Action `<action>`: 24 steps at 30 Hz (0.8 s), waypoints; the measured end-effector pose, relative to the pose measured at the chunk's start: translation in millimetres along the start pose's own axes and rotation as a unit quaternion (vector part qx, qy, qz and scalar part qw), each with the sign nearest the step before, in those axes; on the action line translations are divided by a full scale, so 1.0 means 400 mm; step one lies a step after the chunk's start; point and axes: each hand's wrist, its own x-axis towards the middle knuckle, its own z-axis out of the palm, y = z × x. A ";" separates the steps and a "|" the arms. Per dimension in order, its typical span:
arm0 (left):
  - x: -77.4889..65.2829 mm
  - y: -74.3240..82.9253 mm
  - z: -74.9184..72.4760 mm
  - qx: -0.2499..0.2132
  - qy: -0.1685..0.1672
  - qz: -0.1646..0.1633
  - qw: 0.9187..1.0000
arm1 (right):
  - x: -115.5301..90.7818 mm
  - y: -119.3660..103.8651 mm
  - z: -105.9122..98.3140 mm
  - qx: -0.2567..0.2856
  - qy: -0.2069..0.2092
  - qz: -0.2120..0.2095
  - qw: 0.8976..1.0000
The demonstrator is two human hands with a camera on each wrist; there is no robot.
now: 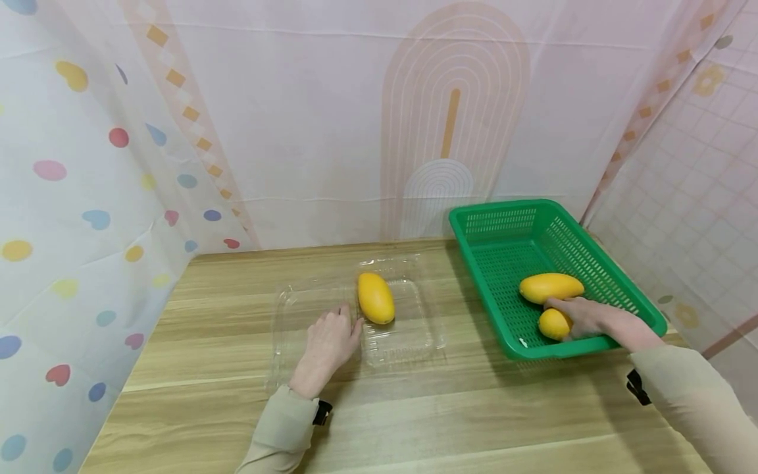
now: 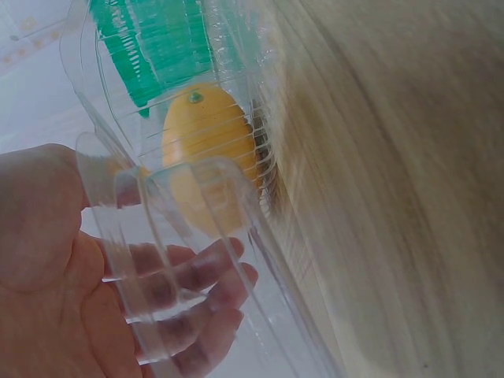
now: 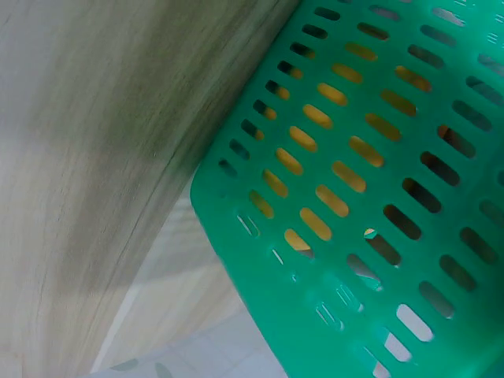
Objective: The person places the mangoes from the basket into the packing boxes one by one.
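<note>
Patterned cloth [image 1: 314, 131] hangs behind and beside the wood-grain table [image 1: 438, 421].

clear container [image 1: 408, 342]: thin glossy plastic, ribbed | basket [image 1: 556, 351]: smooth plastic, slight sheen | fruit [image 1: 376, 299]: smooth skin, soft sheen | bench [image 1: 414, 421]: wood-grained, smooth, satin | backdrop [image 1: 308, 131]: creased, cloth-like, matt | sleeve [image 1: 681, 382]: matt cloth

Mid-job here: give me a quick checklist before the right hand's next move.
1. Clear container open: ok, its halves lie side by side.
2. Space beside the yellow fruit inside it: ok, mostly to the fruit's right.
3. Left hand at the container: ok, over its left half.
4. Right hand on the nearer basket fruit: ok, fingers around it.
5. That fruit out of the green basket: not ok, still inside.
6. Grip firmness: cannot tell; basket wall blocks the right wrist view.
</note>
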 end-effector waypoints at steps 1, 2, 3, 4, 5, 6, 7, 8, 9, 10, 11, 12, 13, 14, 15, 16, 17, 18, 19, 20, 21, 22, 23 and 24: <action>0.000 0.000 0.000 0.001 0.001 0.000 1.000 | 0.000 0.000 0.000 -0.001 -0.001 0.001 1.000; 0.000 0.000 0.001 0.001 0.001 0.000 1.000 | 0.000 -0.001 0.000 -0.002 -0.001 0.003 1.000; 0.000 -0.001 0.001 0.002 0.002 0.000 1.000 | 0.000 -0.001 -0.001 -0.004 -0.002 0.003 1.000; 0.000 -0.001 0.001 0.002 0.003 0.000 1.000 | -0.001 -0.002 -0.001 -0.004 -0.003 0.003 1.000; 0.001 -0.001 0.002 0.002 0.004 0.000 1.000 | -0.001 -0.003 -0.002 -0.005 -0.002 0.004 1.000; 0.001 -0.002 0.002 0.002 0.004 0.000 1.000 | -0.001 -0.004 -0.002 -0.004 -0.001 0.004 1.000; 0.001 -0.002 0.002 0.002 0.005 0.000 1.000 | -0.001 -0.005 -0.003 -0.002 0.000 0.003 1.000; 0.001 -0.002 0.002 0.001 0.005 0.000 1.000 | 0.000 -0.006 -0.003 0.003 0.001 0.002 1.000; 0.001 -0.002 0.002 0.000 0.005 0.000 1.000 | 0.000 -0.008 -0.005 0.009 0.003 0.001 1.000; 0.001 -0.002 0.002 0.000 0.005 0.000 1.000 | 0.000 -0.010 -0.006 0.015 0.005 0.000 1.000; 0.001 -0.002 0.003 -0.001 0.005 0.000 1.000 | 0.000 -0.011 -0.007 0.021 0.009 -0.001 1.000; 0.001 -0.002 0.003 -0.002 0.005 0.000 1.000 | -0.001 -0.013 -0.008 0.025 0.014 -0.002 1.000; 0.001 -0.002 0.002 -0.003 0.006 0.001 1.000 | -0.001 -0.015 -0.010 0.029 0.019 -0.002 0.999; 0.001 -0.002 0.002 -0.003 0.006 0.001 1.000 | -0.002 -0.017 -0.011 0.030 0.026 -0.003 0.999; 0.001 -0.002 0.002 -0.004 0.007 0.001 1.000 | -0.003 -0.019 -0.014 0.029 0.035 -0.006 0.999; 0.000 -0.002 0.001 -0.005 0.007 0.002 1.000 | -0.003 -0.020 -0.015 0.028 0.043 -0.008 0.999; 0.000 -0.002 0.001 -0.006 0.007 0.002 1.000 | -0.003 -0.021 -0.017 0.027 0.052 -0.010 0.998; 0.000 -0.002 0.001 -0.006 0.007 0.001 1.000 | -0.003 -0.023 -0.019 0.023 0.061 -0.010 0.998; 0.000 -0.002 0.001 -0.007 0.006 0.001 1.000 | -0.003 -0.025 -0.021 0.021 0.067 -0.011 0.997; 0.000 -0.002 0.001 -0.006 0.005 0.001 1.000 | -0.003 -0.027 -0.024 0.019 0.075 -0.013 0.997; 0.000 -0.002 0.002 -0.006 0.005 0.001 1.000 | -0.003 -0.031 -0.027 0.018 0.080 -0.013 0.997; 0.000 -0.002 0.002 -0.006 0.005 0.001 1.000 | -0.004 -0.034 -0.030 0.018 0.085 -0.012 0.996; 0.000 -0.002 0.002 -0.006 0.005 0.001 1.000 | -0.004 -0.038 -0.034 0.016 0.092 -0.012 0.996; 0.000 -0.002 0.002 -0.006 0.005 0.002 1.000 | -0.005 -0.043 -0.039 0.014 0.099 -0.012 0.995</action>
